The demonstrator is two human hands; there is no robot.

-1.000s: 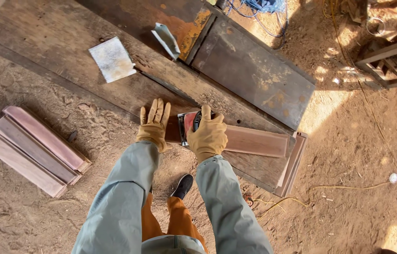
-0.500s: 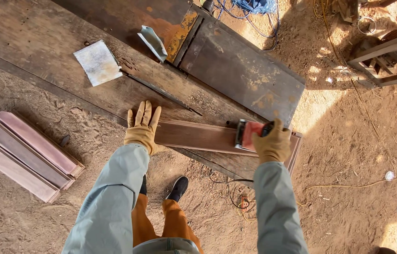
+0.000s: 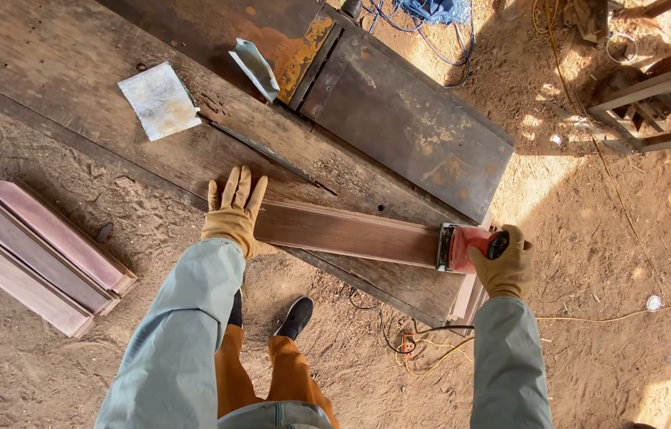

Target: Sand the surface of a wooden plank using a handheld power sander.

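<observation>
Reddish-brown wooden plank [image 3: 347, 231] lying lengthwise on a weathered plank workbench [image 3: 73, 87].
Left hand [image 3: 232, 213], fingers spread flat, pins its near end; right hand [image 3: 504, 265] grips a red electric sander [image 3: 466, 246] at its far end.

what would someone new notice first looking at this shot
Most striking is the red power sander, gripped by the gloved right hand at the right end of a long reddish-brown board. The gloved left hand lies flat on the board's left end, pinning it to the weathered plank bench. A stack of similar boards lies on the sandy ground at left, and a sandpaper sheet lies on the bench.
</observation>
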